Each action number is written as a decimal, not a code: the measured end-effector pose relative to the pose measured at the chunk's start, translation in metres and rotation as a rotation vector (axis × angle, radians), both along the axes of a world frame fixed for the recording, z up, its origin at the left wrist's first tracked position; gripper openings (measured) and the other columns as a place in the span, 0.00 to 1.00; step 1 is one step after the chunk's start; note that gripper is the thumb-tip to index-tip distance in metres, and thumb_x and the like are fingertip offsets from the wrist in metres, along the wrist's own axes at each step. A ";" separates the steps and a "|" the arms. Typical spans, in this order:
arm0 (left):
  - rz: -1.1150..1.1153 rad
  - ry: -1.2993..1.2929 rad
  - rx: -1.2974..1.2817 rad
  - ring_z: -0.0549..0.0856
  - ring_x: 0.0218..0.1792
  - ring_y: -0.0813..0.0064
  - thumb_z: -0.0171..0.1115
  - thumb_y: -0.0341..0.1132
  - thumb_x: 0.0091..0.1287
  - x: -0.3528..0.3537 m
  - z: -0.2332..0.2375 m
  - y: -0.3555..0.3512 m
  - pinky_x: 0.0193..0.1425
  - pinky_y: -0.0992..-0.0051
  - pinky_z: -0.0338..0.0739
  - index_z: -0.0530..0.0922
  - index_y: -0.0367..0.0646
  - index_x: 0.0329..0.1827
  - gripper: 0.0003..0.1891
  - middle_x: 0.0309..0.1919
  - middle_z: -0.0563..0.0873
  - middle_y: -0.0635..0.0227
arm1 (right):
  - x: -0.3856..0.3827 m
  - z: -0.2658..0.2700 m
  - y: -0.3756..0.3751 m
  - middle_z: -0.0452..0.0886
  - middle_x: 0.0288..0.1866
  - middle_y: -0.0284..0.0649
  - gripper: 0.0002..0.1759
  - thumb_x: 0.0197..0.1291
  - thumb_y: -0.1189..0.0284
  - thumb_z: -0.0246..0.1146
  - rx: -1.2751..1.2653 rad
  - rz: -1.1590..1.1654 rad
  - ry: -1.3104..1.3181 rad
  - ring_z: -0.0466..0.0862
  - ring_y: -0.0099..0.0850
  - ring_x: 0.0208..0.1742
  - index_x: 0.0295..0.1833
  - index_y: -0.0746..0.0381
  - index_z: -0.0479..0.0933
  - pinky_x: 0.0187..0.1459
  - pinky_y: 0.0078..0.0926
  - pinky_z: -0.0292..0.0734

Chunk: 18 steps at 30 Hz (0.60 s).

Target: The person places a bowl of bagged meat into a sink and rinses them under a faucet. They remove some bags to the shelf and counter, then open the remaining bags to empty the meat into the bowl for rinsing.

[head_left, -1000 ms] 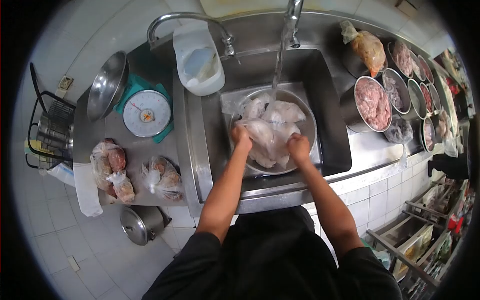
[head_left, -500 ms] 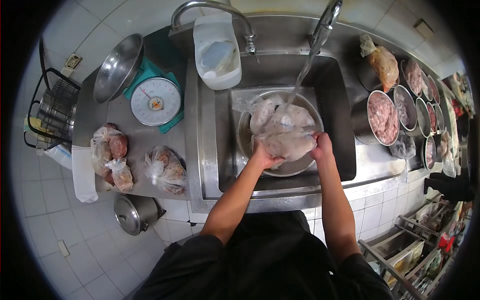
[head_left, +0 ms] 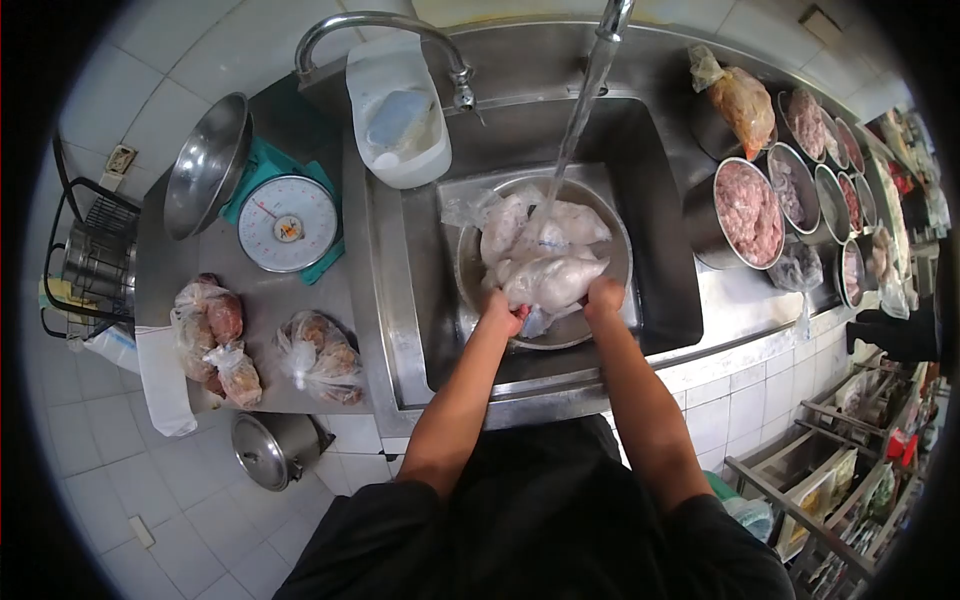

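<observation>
A clear plastic bag of pale meat [head_left: 548, 282] is between my two hands at the near side of a round metal bowl [head_left: 626, 262]. My left hand [head_left: 506, 314] grips the bag's left end, fingers curled under it. At the right end, my right hand [head_left: 604, 298] is closed on the plastic, its fingertips partly hidden. Behind this bag, more bagged pale meat [head_left: 572, 224] lies in the bowl. Water from the faucet [head_left: 612, 22] pours onto it. The bowl stands in a steel sink [head_left: 668, 300].
Left of the sink are a dial scale [head_left: 288, 222], a white plastic container [head_left: 418, 165] and bags of reddish meat [head_left: 318, 358]. Metal pots of ground meat [head_left: 748, 215] line the right counter. A lidded pot [head_left: 270, 450] sits below on the left.
My right hand has come lower and closer to my left, and the bag has shifted and tilted between them. The head view has moved slightly.
</observation>
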<state>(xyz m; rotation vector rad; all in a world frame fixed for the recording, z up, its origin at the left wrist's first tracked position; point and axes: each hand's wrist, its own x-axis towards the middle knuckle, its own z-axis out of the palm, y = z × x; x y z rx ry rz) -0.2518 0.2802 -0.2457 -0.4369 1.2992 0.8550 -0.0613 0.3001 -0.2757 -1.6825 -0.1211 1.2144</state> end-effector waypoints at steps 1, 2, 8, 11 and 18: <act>0.021 -0.008 0.023 0.78 0.42 0.66 0.40 0.57 0.70 0.001 -0.012 0.003 0.35 0.74 0.77 0.75 0.54 0.57 0.24 0.50 0.81 0.67 | 0.001 -0.009 0.006 0.82 0.30 0.51 0.10 0.53 0.74 0.56 -0.019 0.133 -0.147 0.83 0.42 0.24 0.35 0.71 0.77 0.21 0.41 0.74; 0.042 -0.015 0.042 0.79 0.43 0.66 0.40 0.56 0.70 0.002 -0.014 0.004 0.38 0.72 0.78 0.75 0.54 0.58 0.24 0.50 0.81 0.67 | -0.003 -0.004 0.011 0.82 0.30 0.52 0.10 0.52 0.74 0.57 -0.043 0.265 -0.293 0.84 0.41 0.25 0.34 0.71 0.77 0.22 0.40 0.75; 0.005 -0.021 0.142 0.78 0.56 0.60 0.45 0.49 0.67 0.021 0.017 0.009 0.53 0.59 0.76 0.75 0.47 0.60 0.24 0.55 0.80 0.63 | -0.013 0.011 0.009 0.84 0.25 0.46 0.18 0.52 0.64 0.60 -0.320 0.572 -0.391 0.86 0.37 0.24 0.33 0.70 0.81 0.26 0.31 0.82; -0.291 0.557 0.288 0.80 0.54 0.60 0.51 0.41 0.61 0.022 0.012 0.014 0.52 0.60 0.76 0.77 0.38 0.56 0.23 0.53 0.82 0.56 | -0.016 -0.028 -0.008 0.85 0.26 0.44 0.19 0.52 0.60 0.63 -0.384 0.664 -0.249 0.86 0.34 0.22 0.33 0.68 0.82 0.29 0.30 0.83; -0.917 1.019 0.571 0.87 0.35 0.62 0.57 0.33 0.56 0.005 0.085 0.038 0.40 0.67 0.78 0.84 0.32 0.35 0.13 0.29 0.87 0.52 | -0.016 0.005 -0.011 0.83 0.33 0.52 0.13 0.47 0.69 0.67 0.010 1.195 -1.080 0.84 0.50 0.40 0.35 0.68 0.80 0.43 0.40 0.80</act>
